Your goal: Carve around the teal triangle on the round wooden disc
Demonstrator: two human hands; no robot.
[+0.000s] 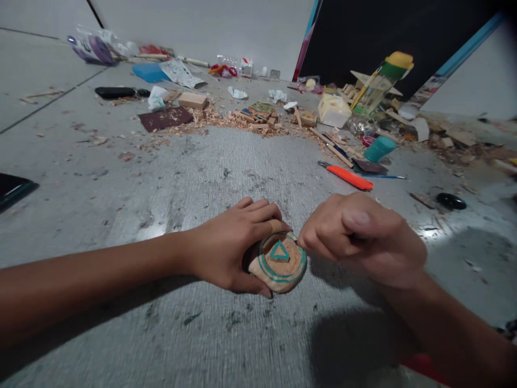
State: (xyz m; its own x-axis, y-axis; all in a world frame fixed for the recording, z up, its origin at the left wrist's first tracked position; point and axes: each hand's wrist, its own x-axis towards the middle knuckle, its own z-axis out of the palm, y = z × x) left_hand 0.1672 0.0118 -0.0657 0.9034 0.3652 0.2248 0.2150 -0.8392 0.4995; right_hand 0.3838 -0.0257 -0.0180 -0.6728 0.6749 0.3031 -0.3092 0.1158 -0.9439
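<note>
A round, pale wooden disc (283, 275) rests on the grey floor, its carved top marked with teal rings and a raised teal-edged triangle. My left hand (238, 242) grips it from the left, thumb at the near edge and fingers along the far side; a tan band wraps one finger. Closed in a fist, my right hand (363, 237) is at the disc's right edge. Whatever its fingers pinch is hidden; only a small dark spot shows by the fingertips. Beyond the right hand lies an orange utility knife (349, 177).
Wood shavings (226, 119) spread across the back with sandpaper (165, 119) and a wood block (193, 101). On the right are a teal cap (379, 149), a thin blue brush (383, 176) and a bottle with a yellow top (399, 60). A dark phone-like object (14, 191) lies left.
</note>
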